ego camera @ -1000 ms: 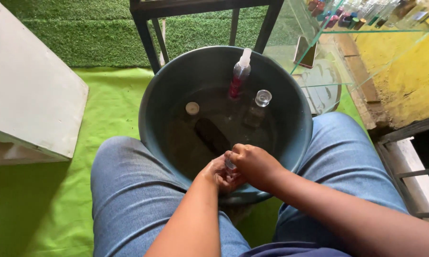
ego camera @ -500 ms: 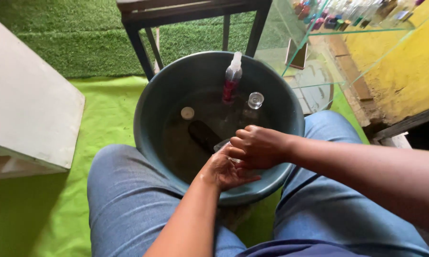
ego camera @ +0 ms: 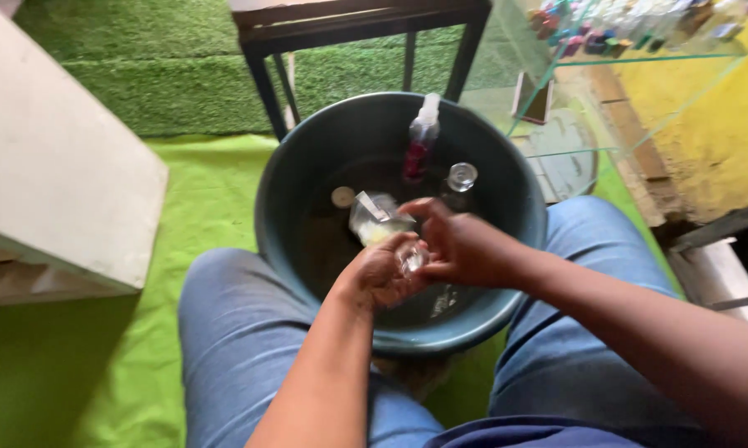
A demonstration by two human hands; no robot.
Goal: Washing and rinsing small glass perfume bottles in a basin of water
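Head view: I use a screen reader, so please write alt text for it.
Two hands, left hand and right hand, hold a small clear glass bottle over a dark round basin of water set between denim-clad knees. A spray bottle stands in the basin.

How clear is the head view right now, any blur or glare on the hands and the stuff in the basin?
Head view: even daylight, no harsh shadows. The left hand and right hand are slightly motion-blurred, so the small clear glass bottle between them is smeared. The crumpled clear plastic piece catches pale glare. The dark round plastic basin reads sharp enough; the glass shelf top right shows reflections.
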